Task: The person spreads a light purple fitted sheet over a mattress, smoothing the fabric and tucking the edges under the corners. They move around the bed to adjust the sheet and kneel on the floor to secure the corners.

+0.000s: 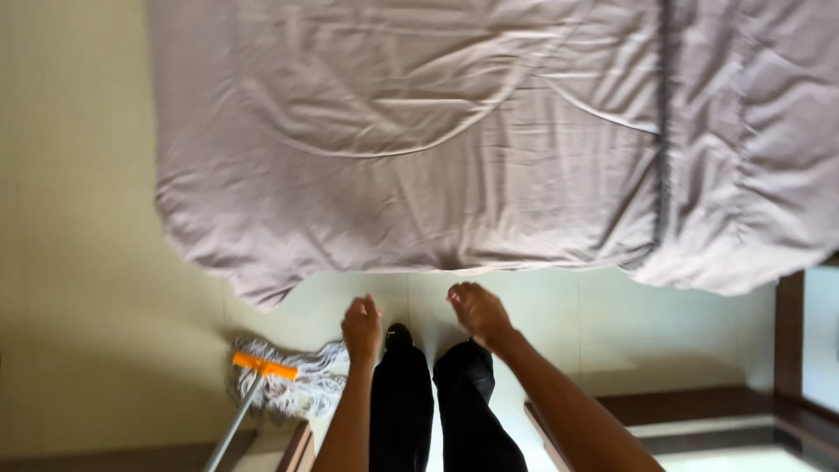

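Below the hem of the bed: both hands hang in the gap between the sheet edge and the person's legs, over pale floor tiles.
Left hand [362, 325]: fingers curled together in a loose fist, holding nothing that I can see, apart from the cloth and just under its drooping corner.
Right hand [479, 313]: fingers bent and bunched, empty as far as the view shows, close beneath the hem but not touching it.
Sheet [454, 131]: grey-mauve, wrinkled, spread over the bed with a curved crease near the middle and a dark seam running down the right part; its lower left corner sags lower than the rest.
Mop [284, 380]: stringy grey head with an orange clamp, lying on the floor just left of the left hand, handle slanting toward the bottom edge.
Legs [437, 402]: dark trousers, standing between the two arms.
Bed frame [789, 332]: dark wooden post and rails at right.
Risk, footing: the mop strands lie close beside the feet; a step to the left could catch them and cause a trip, likely on damp tile.
Risk, cloth: the sagging corner hangs near the mop head and could brush it and get soiled.
Risk, grip: pulling with only one hand could drag the sheet askew and deepen the wrinkles.
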